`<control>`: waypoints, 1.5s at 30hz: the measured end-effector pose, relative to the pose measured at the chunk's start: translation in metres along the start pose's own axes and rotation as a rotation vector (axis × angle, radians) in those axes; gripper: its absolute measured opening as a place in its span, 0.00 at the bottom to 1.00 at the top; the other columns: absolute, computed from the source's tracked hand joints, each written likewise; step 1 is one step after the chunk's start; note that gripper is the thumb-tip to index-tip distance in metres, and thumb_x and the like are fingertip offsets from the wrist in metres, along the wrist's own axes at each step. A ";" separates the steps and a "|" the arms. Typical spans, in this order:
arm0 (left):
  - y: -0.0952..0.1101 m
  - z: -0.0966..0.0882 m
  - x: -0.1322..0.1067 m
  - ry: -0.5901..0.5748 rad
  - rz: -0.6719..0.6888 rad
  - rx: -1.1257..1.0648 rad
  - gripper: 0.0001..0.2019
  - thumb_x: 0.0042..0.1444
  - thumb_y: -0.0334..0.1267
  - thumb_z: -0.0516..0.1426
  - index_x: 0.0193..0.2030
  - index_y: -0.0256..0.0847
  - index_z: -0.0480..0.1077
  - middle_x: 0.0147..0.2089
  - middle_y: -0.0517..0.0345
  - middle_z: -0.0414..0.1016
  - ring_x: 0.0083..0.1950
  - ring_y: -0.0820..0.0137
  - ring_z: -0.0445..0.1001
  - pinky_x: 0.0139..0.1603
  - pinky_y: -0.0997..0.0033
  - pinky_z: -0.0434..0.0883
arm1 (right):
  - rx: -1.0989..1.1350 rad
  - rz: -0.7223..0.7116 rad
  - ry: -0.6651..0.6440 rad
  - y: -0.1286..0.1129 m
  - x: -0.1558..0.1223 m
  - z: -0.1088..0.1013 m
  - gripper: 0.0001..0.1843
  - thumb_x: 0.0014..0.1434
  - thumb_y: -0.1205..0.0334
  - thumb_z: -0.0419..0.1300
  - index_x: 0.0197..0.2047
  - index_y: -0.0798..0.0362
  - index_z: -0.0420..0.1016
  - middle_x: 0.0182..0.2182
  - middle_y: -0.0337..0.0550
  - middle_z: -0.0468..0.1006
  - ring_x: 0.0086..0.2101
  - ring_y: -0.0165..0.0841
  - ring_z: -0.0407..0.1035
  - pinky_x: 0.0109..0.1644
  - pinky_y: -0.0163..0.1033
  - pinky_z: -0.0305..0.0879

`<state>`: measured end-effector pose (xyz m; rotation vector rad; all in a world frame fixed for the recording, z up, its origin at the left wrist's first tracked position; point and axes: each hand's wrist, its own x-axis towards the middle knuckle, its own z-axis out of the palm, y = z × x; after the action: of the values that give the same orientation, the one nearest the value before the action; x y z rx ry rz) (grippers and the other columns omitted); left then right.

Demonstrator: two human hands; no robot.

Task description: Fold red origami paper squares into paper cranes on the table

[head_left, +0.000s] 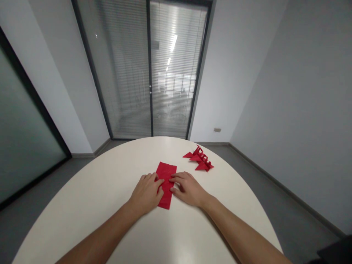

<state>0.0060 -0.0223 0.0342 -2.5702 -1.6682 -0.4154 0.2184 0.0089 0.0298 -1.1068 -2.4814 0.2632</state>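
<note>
A folded red sheet of paper (pixel 166 179) lies flat on the round white table (pixel 110 190), its long side running away from me. My left hand (pixel 145 193) rests palm down on its left edge, fingers stretched out and pressing the paper. My right hand (pixel 187 189) lies on the right edge, fingers extended flat toward the middle of the sheet. Both hands press on the paper without gripping it.
Several folded red paper shapes (pixel 200 158) lie in a small heap beyond my right hand. The table's far edge curves in front of glass doors with blinds (pixel 150 73). Grey floor surrounds the table on both sides.
</note>
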 end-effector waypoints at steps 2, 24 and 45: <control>-0.004 0.001 -0.001 -0.002 0.032 -0.025 0.18 0.60 0.32 0.49 0.51 0.42 0.77 0.50 0.47 0.76 0.52 0.58 0.73 0.56 0.55 0.67 | 0.014 -0.014 -0.030 0.001 -0.001 0.001 0.22 0.64 0.53 0.59 0.59 0.49 0.74 0.59 0.50 0.74 0.59 0.44 0.66 0.67 0.55 0.52; -0.035 -0.037 -0.008 -0.188 0.152 -0.298 0.16 0.60 0.49 0.57 0.50 0.44 0.73 0.50 0.53 0.78 0.49 0.61 0.75 0.52 0.65 0.68 | 0.082 -0.229 -0.112 -0.004 0.001 -0.010 0.13 0.67 0.61 0.54 0.41 0.52 0.80 0.37 0.45 0.84 0.38 0.35 0.76 0.47 0.38 0.67; -0.036 -0.025 -0.004 -0.161 0.104 -0.493 0.11 0.60 0.36 0.54 0.44 0.44 0.77 0.44 0.56 0.81 0.43 0.64 0.76 0.47 0.69 0.68 | 0.121 -0.193 -0.115 0.000 -0.003 -0.014 0.17 0.62 0.62 0.61 0.54 0.51 0.75 0.46 0.46 0.81 0.45 0.39 0.73 0.52 0.41 0.64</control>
<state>-0.0330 -0.0156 0.0534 -3.0976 -1.6366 -0.7083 0.2258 0.0069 0.0415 -0.8185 -2.6119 0.4231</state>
